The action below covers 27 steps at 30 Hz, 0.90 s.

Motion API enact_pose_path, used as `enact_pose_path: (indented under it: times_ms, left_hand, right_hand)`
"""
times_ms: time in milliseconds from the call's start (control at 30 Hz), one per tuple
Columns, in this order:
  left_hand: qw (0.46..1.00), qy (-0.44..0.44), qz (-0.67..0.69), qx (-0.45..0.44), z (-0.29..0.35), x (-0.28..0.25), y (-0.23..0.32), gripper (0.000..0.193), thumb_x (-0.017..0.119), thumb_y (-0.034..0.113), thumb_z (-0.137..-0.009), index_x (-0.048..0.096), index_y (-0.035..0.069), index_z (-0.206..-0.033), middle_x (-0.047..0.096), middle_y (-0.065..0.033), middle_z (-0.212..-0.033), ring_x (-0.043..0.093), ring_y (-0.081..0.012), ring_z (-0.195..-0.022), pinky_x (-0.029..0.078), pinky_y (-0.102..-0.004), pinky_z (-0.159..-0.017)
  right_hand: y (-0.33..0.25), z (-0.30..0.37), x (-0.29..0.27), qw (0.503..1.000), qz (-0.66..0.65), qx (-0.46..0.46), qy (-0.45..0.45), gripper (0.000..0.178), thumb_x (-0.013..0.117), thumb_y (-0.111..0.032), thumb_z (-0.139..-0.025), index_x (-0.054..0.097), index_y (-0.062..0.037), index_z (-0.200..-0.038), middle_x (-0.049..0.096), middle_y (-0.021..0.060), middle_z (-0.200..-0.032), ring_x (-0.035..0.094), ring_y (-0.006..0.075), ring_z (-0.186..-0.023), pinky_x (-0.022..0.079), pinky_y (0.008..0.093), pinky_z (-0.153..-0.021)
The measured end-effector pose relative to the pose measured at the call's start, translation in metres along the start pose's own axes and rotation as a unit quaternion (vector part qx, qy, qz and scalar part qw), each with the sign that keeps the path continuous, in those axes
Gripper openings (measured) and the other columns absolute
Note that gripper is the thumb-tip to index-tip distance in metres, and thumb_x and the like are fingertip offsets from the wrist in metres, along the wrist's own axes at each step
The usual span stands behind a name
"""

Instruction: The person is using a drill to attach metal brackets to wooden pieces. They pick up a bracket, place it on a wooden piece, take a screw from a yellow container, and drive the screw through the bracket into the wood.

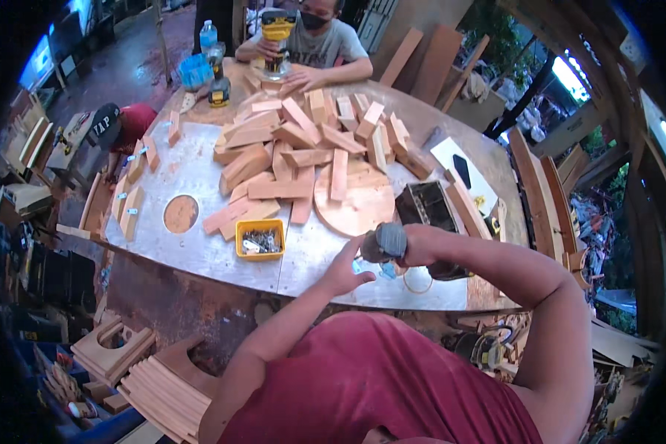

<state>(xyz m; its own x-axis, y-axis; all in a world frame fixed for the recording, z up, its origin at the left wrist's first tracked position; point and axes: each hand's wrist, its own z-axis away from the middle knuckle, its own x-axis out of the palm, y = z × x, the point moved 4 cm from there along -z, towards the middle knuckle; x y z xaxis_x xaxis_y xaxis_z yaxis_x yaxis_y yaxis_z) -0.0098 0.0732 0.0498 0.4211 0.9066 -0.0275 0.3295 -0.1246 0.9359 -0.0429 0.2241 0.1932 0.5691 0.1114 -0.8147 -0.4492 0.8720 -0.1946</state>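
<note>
Close in front of me, at the table's near edge, my right hand (419,245) is wrapped round a grey-and-black power drill (384,243), seen from its rear end. The drill's front end is hidden beneath its body. My left hand (342,271) is just left of the drill, thumb stretched out and apart from the fingers. Its fingertips are partly hidden beside the tool. Small light-blue pieces (387,271) lie under and beside the drill. To the left of my left hand stands a yellow bin (260,256) of loose metal hardware.
A heap of wooden blocks (281,159) covers the table's middle, beside a round wooden disc (359,196). A dark open box (426,201) and a phone (462,170) lie to the right. Across the table a person holds a yellow power tool (277,37). Cut boards (166,396) stand lower left.
</note>
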Motion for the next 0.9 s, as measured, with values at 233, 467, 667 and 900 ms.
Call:
enact_pose_path:
  times_ms: [233,467,667,900]
  left_hand:
    - [0.99,0.031,0.042,0.13,-0.045,-0.003,0.052,0.094,0.081,0.059,-0.072,0.046,0.002,-0.137,0.056,-0.0155,-0.129,0.055,-0.027,-0.12,0.042,-0.0375,-0.103]
    - [0.991,0.084,0.059,0.087,-0.055,-0.004,0.056,0.072,0.085,0.052,-0.068,0.061,0.004,-0.116,0.066,-0.0121,-0.108,0.065,-0.0251,-0.103,0.051,-0.037,-0.091]
    - [0.985,0.1,0.046,0.131,-0.057,-0.005,0.044,0.081,0.076,0.065,-0.074,0.057,0.002,-0.121,0.063,-0.0109,-0.108,0.062,-0.0218,-0.099,0.05,-0.0349,-0.088]
    - [0.988,-0.036,-0.152,-0.009,0.001,-0.031,-0.009,0.105,0.089,0.045,-0.064,0.038,0.008,-0.148,0.05,-0.0199,-0.14,0.046,-0.0355,-0.133,0.037,-0.0448,-0.112]
  right_hand:
    - [-0.001,0.005,-0.006,0.999,0.006,0.042,-0.034,0.032,0.073,-0.027,-0.072,0.069,-0.0058,-0.096,0.07,0.0202,-0.091,0.068,0.0377,-0.089,0.054,0.0449,-0.077]
    - [0.015,-0.008,0.002,0.999,-0.05,-0.005,-0.017,0.031,0.075,-0.027,-0.072,0.069,-0.0042,-0.093,0.071,0.0173,-0.084,0.07,0.0305,-0.078,0.055,0.0411,-0.071]
    - [0.023,-0.019,0.004,0.99,-0.119,0.015,-0.076,0.028,0.071,-0.023,-0.077,0.067,-0.0014,-0.093,0.067,0.0134,-0.074,0.065,0.0228,-0.064,0.052,0.0369,-0.059]
    - [0.001,-0.011,-0.002,0.995,-0.052,-0.08,-0.037,0.039,0.07,-0.018,-0.076,0.062,-0.0024,-0.111,0.068,0.0212,-0.098,0.066,0.0367,-0.091,0.053,0.0422,-0.081]
